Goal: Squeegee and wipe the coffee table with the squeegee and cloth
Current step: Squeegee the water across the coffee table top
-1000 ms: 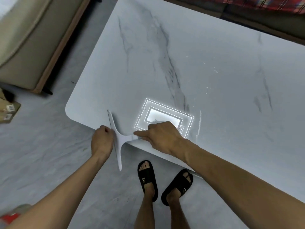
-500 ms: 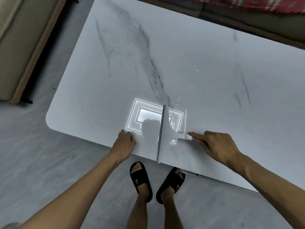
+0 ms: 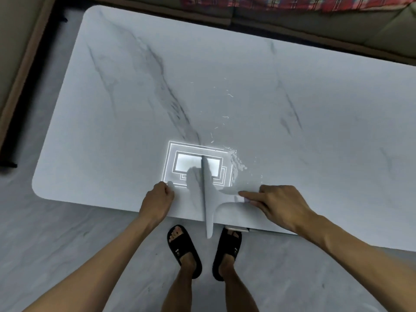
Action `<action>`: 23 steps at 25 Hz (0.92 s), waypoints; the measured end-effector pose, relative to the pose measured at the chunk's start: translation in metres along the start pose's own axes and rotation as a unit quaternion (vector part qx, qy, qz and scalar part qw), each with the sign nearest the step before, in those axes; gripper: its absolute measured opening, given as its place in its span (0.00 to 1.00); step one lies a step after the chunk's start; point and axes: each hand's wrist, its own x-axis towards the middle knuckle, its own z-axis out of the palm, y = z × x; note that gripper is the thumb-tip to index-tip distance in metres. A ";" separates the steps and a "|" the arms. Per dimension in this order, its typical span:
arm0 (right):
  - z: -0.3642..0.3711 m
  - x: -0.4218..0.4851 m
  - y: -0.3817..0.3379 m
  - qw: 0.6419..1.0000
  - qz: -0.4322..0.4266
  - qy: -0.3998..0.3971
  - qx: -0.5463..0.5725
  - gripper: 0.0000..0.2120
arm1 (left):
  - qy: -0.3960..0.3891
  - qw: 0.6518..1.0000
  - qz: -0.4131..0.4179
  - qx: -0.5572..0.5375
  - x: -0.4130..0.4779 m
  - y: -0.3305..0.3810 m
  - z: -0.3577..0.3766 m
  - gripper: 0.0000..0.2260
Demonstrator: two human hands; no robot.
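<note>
The white marble coffee table [image 3: 315, 131] fills the middle of the view. A pale grey squeegee [image 3: 208, 199] lies on its near edge, with the blade running front to back and its near tip past the edge. My right hand [image 3: 276, 206] grips the squeegee's handle from the right. Streaks and a small pool of water [image 3: 235, 163] shine just right of the blade's far end. My left hand [image 3: 157, 199] rests on the table to the left of the blade, fingers curled, with nothing visible in it. No cloth is in view.
A ceiling light's reflection [image 3: 193, 167] glows on the tabletop under the blade. A sofa with a red plaid fabric [image 3: 292, 3] runs along the far side, and another sofa [image 3: 13, 52] stands at the left. My feet in black sandals [image 3: 184, 248] stand at the table's near edge.
The squeegee has moved right along the near edge from the table's left corner, in my right hand. My left hand came off the blade and followed to the right.
</note>
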 end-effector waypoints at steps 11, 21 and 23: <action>0.035 0.008 0.064 0.998 -0.043 -0.034 0.015 0.16 | -0.079 0.997 -0.012 -0.004 -0.016 0.043 0.083 0.05; -0.011 -0.049 0.178 0.999 0.011 -0.010 -0.028 0.18 | -0.093 0.990 -0.107 0.010 -0.002 0.060 0.102 0.07; -0.003 -0.024 0.149 0.998 -0.054 -0.032 -0.002 0.17 | -0.083 0.990 -0.110 -0.009 -0.004 0.062 0.101 0.04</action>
